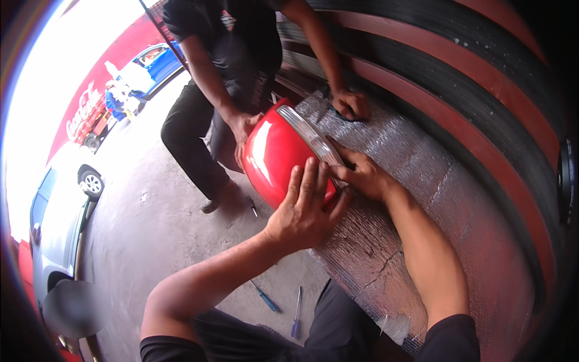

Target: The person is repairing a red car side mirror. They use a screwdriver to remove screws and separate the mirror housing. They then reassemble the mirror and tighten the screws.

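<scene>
In front of me is a glossy red rounded shell (271, 154), shaped like a car side mirror cover, with a clear lamp strip (304, 134) along its right side. My left hand (301, 211) holds the shell's near end, long fingers laid over the red surface and thumb at the right side. My right hand (365, 175) is closed at the strip's near end, its fingertips partly hidden. Another person's hand (243, 136) grips the shell's far left side. That person's other hand (350, 105) rests on the foil-covered surface (416, 163), over something dark that I cannot make out.
Two screwdrivers, one teal-handled (268, 301) and one blue-handled (295, 326), lie on the concrete floor near my legs. Black and red curved bands (458, 72) rise along the right. The other person (223, 48) is opposite me. A light-coloured car (57, 223) stands at the left.
</scene>
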`<state>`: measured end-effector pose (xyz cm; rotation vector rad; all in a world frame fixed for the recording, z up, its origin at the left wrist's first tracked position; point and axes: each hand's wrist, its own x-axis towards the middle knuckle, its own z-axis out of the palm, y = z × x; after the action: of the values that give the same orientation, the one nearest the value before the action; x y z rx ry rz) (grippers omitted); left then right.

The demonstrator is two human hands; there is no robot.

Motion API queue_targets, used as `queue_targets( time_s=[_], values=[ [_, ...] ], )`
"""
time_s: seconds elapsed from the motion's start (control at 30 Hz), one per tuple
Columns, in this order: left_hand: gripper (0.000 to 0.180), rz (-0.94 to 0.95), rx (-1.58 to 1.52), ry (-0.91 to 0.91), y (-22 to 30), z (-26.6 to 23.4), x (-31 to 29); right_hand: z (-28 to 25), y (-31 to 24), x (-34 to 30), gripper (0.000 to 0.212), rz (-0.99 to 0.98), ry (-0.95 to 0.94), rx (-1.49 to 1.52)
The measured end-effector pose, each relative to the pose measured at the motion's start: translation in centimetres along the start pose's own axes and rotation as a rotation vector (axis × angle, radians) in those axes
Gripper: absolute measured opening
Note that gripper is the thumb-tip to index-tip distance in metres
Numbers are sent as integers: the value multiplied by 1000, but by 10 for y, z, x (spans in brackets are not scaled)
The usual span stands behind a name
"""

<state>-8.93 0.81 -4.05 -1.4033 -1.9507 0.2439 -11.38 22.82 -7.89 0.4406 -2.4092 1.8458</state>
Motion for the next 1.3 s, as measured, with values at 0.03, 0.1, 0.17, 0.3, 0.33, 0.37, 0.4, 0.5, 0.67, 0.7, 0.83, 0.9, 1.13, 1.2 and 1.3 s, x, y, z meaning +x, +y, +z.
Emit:
queue_targets(
  time_s=[0.03,0.1,0.17,0.3,0.33,0.37,0.4,0.5,0.67,0.7,0.83,0.9,1.13,1.2,1.3],
  values=[
    [43,6,-55,-28,-3,-4,-2,-1,0,-2,86,-9,3,-18],
    [49,21,-173,-78,-11,-12,-2,0,-3,-7,88,17,4,-25],
    [57,-240,-412,84,-29,-12,1,0,-1,-9,90,23,46,-64],
    [51,-892,-513,134,-106,19,36,10,-8,-11,85,59,43,-31],
    [48,-991,-483,30,-137,38,45,15,-12,-10,84,21,53,-24],
    [47,-1088,-458,-75,-160,57,51,17,-8,-9,83,-24,65,-40],
    [45,-1106,-442,-159,-169,66,63,14,-4,-9,81,-61,85,-64],
    [42,-1114,-364,-338,-169,75,77,13,-16,-13,82,-20,53,-10],
    [41,-1134,-273,-302,-143,67,95,11,-1,-11,85,-52,99,-98],
    [42,-1144,-270,-294,-144,68,93,13,-3,-8,87,-52,104,-105],
    [43,-1148,-227,-301,-149,73,89,15,-12,-12,91,-22,71,-107],
    [42,-1142,-209,-289,-150,73,87,14,-4,-8,92,-32,67,-130],
    [46,-1033,-214,-224,-141,61,73,11,-10,-8,95,-10,33,-72],
    [56,-897,-274,-60,-101,42,66,-6,-18,-7,99,54,-61,24],
    [74,-376,-325,25,-54,22,23,-35,-24,-8,108,126,-294,-138]
  ],
)
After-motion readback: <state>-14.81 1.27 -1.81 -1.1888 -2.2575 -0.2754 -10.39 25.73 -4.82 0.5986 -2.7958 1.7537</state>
